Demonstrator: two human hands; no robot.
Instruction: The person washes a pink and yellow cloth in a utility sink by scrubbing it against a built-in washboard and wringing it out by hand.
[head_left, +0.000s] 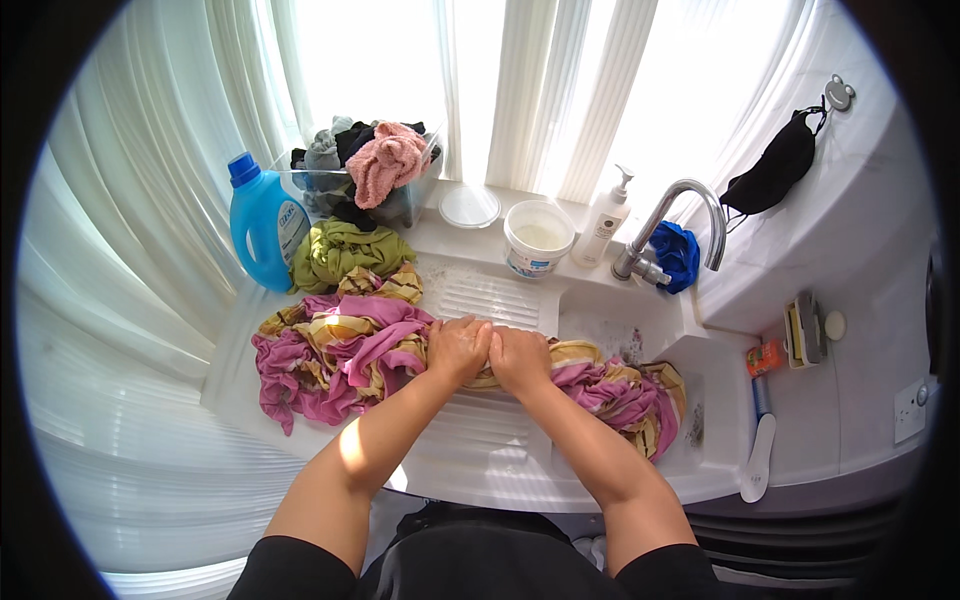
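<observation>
Both hands sit side by side, touching — left hand (458, 347) and right hand (520, 358) each clenched on the pink-and-yellow striped cloth (345, 350), which lies across the ribbed white washboard sink (500, 300). Behind, against bright white curtains (150, 200), stand a blue detergent bottle (262, 222), a white tub (538, 238) and the chrome tap (680, 215).
</observation>
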